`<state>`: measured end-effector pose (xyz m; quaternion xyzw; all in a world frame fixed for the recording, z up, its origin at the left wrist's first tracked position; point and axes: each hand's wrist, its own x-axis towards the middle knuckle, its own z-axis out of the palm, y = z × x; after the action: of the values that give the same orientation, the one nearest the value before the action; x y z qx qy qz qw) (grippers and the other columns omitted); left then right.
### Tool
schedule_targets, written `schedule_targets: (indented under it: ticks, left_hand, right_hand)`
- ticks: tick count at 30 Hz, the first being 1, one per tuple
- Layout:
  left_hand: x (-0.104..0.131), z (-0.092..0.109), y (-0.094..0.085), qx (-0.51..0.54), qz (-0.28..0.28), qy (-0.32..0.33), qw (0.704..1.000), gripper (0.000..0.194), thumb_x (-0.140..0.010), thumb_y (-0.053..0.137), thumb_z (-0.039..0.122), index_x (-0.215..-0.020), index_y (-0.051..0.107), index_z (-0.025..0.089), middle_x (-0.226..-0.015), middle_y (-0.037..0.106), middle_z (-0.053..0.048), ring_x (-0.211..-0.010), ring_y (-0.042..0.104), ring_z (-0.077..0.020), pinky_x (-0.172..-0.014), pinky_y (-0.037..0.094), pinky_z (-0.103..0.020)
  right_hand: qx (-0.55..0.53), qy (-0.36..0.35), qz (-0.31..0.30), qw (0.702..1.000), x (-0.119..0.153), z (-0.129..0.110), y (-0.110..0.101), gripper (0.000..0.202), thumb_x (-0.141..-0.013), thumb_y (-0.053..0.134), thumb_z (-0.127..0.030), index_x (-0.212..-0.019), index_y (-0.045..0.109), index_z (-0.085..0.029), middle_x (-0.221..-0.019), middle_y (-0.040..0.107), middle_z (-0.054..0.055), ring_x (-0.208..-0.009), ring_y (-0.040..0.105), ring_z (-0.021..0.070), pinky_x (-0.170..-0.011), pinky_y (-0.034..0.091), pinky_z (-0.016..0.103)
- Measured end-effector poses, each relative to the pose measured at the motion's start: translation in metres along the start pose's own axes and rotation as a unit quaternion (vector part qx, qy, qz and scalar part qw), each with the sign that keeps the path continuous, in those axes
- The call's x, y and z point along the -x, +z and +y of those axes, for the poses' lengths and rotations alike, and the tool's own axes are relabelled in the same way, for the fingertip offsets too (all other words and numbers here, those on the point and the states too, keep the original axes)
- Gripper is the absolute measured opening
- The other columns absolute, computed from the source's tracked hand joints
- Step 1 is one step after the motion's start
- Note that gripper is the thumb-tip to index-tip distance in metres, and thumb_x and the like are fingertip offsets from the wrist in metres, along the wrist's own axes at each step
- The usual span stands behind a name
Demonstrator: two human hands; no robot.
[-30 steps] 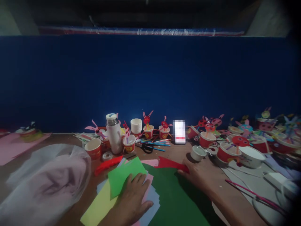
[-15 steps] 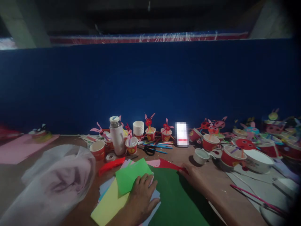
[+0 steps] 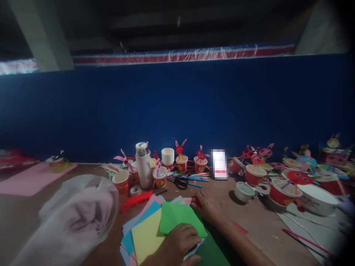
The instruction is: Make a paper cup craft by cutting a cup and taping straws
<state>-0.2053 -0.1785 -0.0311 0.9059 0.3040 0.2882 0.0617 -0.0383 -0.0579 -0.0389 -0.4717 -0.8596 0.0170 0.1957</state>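
Note:
Several coloured paper sheets lie in an uneven stack on the table in front of me, with a yellow sheet and a light green sheet on top. My left hand is curled over the lower right edge of the light green sheet, fingers bent and thumb below. At the stack's far right corner, the bent fingers of my right hand grip the edge of a red sheet, whose other corner shows beyond my forearm. A dark green sheet lies partly hidden under my hands and arm.
A flask, paper cups with bunny-like figures, scissors and coloured sticks line the back. A lit phone stands there. Right are a small bowl and more cups; left, a clear plastic bag.
My right hand has moved left, bringing the red sheet to the stack. My left hand has gone from lying spread on the sheets to curling over their edge. The view has shifted slightly.

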Motion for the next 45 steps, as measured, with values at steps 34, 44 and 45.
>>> schedule_targets:
  ticks: [34,44,45]
  left_hand:
    - [0.008,-0.037,-0.029,-0.044,0.138,-0.094,0.985,0.01,-0.078,0.045,0.022,-0.077,0.055,0.019,-0.064,0.057,-0.003,-0.064,0.051,-0.0158,-0.057,0.037,-0.027]
    - [0.013,-0.033,-0.036,0.03,0.13,-0.194,0.972,0.017,-0.084,0.04,0.02,-0.079,0.056,0.019,-0.073,0.058,-0.005,-0.073,0.052,-0.016,-0.066,0.041,-0.027]
    - [0.013,-0.033,-0.036,0.036,0.13,-0.195,0.971,0.018,-0.085,0.04,0.02,-0.078,0.056,0.018,-0.073,0.058,-0.005,-0.073,0.052,-0.0157,-0.066,0.041,-0.027]
  right_hand:
    - [-0.205,-0.119,0.072,0.969,-0.131,-0.092,0.016,0.05,-0.07,0.063,-0.021,-0.118,0.049,-0.021,-0.123,0.049,0.01,-0.112,0.047,0.0231,-0.092,0.039,0.035]
    - [-0.174,-0.131,0.129,0.967,-0.116,-0.086,-0.007,0.008,-0.073,0.061,-0.019,-0.081,0.061,-0.02,-0.117,0.053,0.007,-0.103,0.051,0.0214,-0.085,0.041,0.034]
    - [-0.169,-0.133,0.132,0.968,-0.112,-0.084,-0.013,0.008,-0.073,0.061,-0.019,-0.081,0.061,-0.02,-0.117,0.053,0.008,-0.103,0.051,0.0216,-0.085,0.041,0.034]
